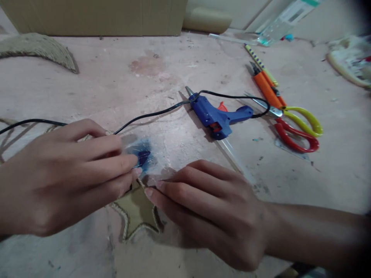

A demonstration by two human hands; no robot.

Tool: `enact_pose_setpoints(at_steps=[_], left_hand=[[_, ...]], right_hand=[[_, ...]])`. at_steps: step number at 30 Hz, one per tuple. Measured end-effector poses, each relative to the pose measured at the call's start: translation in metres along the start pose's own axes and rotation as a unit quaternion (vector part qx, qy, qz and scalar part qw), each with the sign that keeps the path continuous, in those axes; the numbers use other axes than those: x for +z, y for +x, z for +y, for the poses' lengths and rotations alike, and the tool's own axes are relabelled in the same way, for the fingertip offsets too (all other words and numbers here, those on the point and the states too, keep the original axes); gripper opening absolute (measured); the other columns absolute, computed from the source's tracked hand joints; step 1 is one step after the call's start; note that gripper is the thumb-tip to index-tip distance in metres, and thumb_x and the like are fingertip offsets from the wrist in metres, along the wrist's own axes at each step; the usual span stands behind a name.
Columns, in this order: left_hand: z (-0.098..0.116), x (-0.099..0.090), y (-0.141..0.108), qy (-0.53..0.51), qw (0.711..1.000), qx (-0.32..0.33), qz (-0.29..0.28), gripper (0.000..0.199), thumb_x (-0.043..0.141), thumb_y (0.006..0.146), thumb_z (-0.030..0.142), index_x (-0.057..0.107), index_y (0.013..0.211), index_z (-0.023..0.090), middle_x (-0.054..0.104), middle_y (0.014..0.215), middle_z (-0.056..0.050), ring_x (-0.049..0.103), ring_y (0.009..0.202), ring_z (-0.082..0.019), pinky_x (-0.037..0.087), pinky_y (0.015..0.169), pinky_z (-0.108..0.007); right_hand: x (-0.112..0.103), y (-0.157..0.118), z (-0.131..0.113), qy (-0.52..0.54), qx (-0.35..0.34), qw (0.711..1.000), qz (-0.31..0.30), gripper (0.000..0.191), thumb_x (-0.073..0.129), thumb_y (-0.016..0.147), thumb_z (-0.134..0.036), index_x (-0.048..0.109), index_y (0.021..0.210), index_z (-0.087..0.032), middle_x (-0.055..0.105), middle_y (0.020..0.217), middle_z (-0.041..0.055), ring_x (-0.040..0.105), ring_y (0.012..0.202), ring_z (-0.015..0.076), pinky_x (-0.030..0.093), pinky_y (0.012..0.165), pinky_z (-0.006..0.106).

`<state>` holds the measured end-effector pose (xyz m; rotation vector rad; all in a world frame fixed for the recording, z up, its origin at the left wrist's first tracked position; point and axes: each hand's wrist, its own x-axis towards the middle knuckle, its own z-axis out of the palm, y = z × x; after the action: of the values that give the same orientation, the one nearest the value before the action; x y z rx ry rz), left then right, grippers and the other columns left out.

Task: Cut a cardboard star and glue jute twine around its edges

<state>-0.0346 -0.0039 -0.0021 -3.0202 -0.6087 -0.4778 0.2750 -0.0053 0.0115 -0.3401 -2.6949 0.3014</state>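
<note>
A tan cardboard star [137,208] lies between my two hands, with braided twine [125,224] along its lower edges. My left hand [69,175] is closed, its fingertips pinching the twine by the star's upper point and covering part of the star. From the other side my right hand [214,208] presses its thumb and fingers together on the upper right edge of the star, where twine shows between the hands. More twine [52,128] trails out behind my left hand.
A blue glue gun [208,116] with a black cable [153,114] lies beyond my right hand. Scissors [298,131], an orange cutter [268,88] and a dotted yellow stick [261,63] are at right. At the back are a cardboard box [95,17], a twine-covered crescent [37,46] and a bottle [286,23].
</note>
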Motion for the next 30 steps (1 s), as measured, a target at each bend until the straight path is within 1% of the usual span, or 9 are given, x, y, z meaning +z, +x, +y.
enact_pose_setpoints(at_steps=[3, 6, 8, 11, 14, 18, 22, 27, 30], left_hand=[[0.0, -0.002, -0.002, -0.006, 1.0, 0.006, 0.005, 0.031, 0.049, 0.114, 0.024, 0.075, 0.13, 0.024, 0.08, 0.134, 0.003, 0.078, 0.112, -0.02, 0.055, 0.124, -0.044], [0.004, -0.002, -0.007, -0.015, 1.0, 0.003, 0.006, 0.042, 0.046, 0.113, 0.026, 0.071, 0.146, 0.025, 0.079, 0.139, 0.003, 0.077, 0.124, -0.022, 0.049, 0.13, -0.044], [0.007, -0.001, -0.008, -0.015, 1.0, 0.012, 0.002, 0.042, 0.044, 0.114, 0.024, 0.073, 0.145, 0.024, 0.08, 0.14, 0.001, 0.077, 0.124, -0.023, 0.048, 0.13, -0.045], [0.009, 0.0, -0.008, -0.02, 1.0, 0.012, -0.001, 0.034, 0.05, 0.113, 0.022, 0.078, 0.131, 0.024, 0.08, 0.141, -0.002, 0.077, 0.12, -0.026, 0.057, 0.115, -0.049], [0.008, 0.0, -0.004, -0.068, 0.997, -0.023, 0.008, 0.03, 0.056, 0.111, 0.023, 0.076, 0.133, 0.025, 0.081, 0.138, -0.001, 0.075, 0.116, -0.025, 0.06, 0.1, -0.046], [0.01, 0.0, 0.001, -0.128, 0.988, -0.088, 0.014, 0.032, 0.055, 0.109, 0.023, 0.074, 0.134, 0.031, 0.079, 0.14, 0.006, 0.072, 0.114, -0.022, 0.059, 0.098, -0.042], [0.011, 0.001, 0.0, -0.15, 0.982, -0.112, 0.026, 0.031, 0.055, 0.11, 0.025, 0.074, 0.134, 0.031, 0.079, 0.14, 0.003, 0.07, 0.113, -0.023, 0.06, 0.093, -0.041], [0.012, 0.0, -0.004, -0.164, 0.978, -0.123, 0.035, 0.029, 0.054, 0.111, 0.023, 0.076, 0.128, 0.03, 0.074, 0.145, 0.01, 0.067, 0.118, -0.019, 0.057, 0.106, -0.039], [0.012, 0.0, -0.005, -0.158, 0.979, -0.118, 0.043, 0.03, 0.055, 0.11, 0.02, 0.074, 0.132, 0.029, 0.076, 0.143, 0.009, 0.068, 0.118, -0.019, 0.053, 0.111, -0.04]], right_hand=[[0.0, -0.001, 0.0, 0.001, 0.006, 1.0, -0.002, 0.038, 0.047, 0.117, -0.011, 0.078, 0.095, -0.016, 0.081, 0.096, 0.0039, 0.067, 0.084, 0.0184, 0.052, 0.072, 0.038], [0.0, -0.002, 0.0, 0.003, 0.005, 1.0, 0.003, 0.039, 0.045, 0.118, -0.01, 0.077, 0.096, -0.015, 0.08, 0.096, 0.0041, 0.067, 0.083, 0.0189, 0.05, 0.071, 0.04], [0.001, -0.002, 0.0, 0.011, 0.006, 1.0, 0.005, 0.04, 0.044, 0.118, -0.01, 0.076, 0.095, -0.015, 0.08, 0.095, 0.004, 0.066, 0.083, 0.0196, 0.048, 0.069, 0.041], [0.002, -0.002, -0.001, 0.033, 0.019, 0.999, 0.004, 0.043, 0.041, 0.119, -0.009, 0.075, 0.094, -0.015, 0.081, 0.095, 0.0028, 0.066, 0.083, 0.0191, 0.048, 0.07, 0.042], [0.001, -0.002, -0.001, 0.052, 0.03, 0.998, -0.008, 0.047, 0.036, 0.121, -0.01, 0.075, 0.094, -0.015, 0.082, 0.1, 0.0031, 0.066, 0.087, 0.0182, 0.049, 0.073, 0.042], [0.0, -0.002, 0.0, 0.062, 0.027, 0.997, -0.022, 0.051, 0.032, 0.122, -0.011, 0.074, 0.095, -0.015, 0.082, 0.102, 0.0041, 0.065, 0.087, 0.0178, 0.05, 0.073, 0.042], [0.001, -0.003, 0.001, 0.064, 0.02, 0.998, -0.014, 0.046, 0.037, 0.121, -0.011, 0.076, 0.097, -0.014, 0.083, 0.105, 0.0033, 0.067, 0.089, 0.0184, 0.051, 0.074, 0.043], [0.003, -0.004, 0.003, 0.037, 0.006, 0.999, -0.005, 0.039, 0.041, 0.12, -0.012, 0.076, 0.102, -0.014, 0.083, 0.102, 0.0055, 0.071, 0.091, 0.0204, 0.054, 0.072, 0.042], [0.005, -0.004, 0.006, 0.026, -0.002, 0.999, 0.026, 0.024, 0.05, 0.116, -0.013, 0.074, 0.118, -0.011, 0.082, 0.107, 0.0086, 0.07, 0.091, 0.0215, 0.057, 0.072, 0.04]])
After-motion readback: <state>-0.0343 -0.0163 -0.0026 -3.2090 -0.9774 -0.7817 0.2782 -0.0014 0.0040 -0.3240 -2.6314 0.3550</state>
